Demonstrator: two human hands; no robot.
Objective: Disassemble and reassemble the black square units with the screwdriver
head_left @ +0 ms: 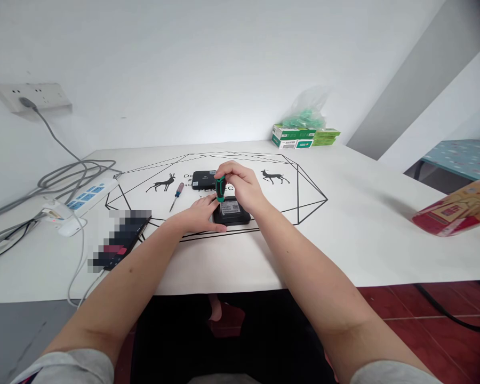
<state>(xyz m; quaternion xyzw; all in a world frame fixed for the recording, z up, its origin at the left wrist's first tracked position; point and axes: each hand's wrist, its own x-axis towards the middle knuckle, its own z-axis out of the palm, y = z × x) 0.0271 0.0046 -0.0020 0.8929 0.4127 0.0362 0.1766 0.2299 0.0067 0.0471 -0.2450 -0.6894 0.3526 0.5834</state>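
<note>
My right hand is closed around the green-and-black handle of a screwdriver, held upright over a small black rectangular device. A pale printed label covers part of the device's upper face. The screwdriver's tip is too small to make out. My left hand grips the device at its left side, thumb along the near edge and fingers toward the far corner. Just behind lies another flat black device, partly hidden by my right hand. Left of it rests a second screwdriver with a blue-and-red handle.
A phone, partly pixelated, lies left of my forearm. Beyond it are a power strip and coiled grey cables. Green-and-white boxes under a plastic bag stand at the wall. A red package is at right.
</note>
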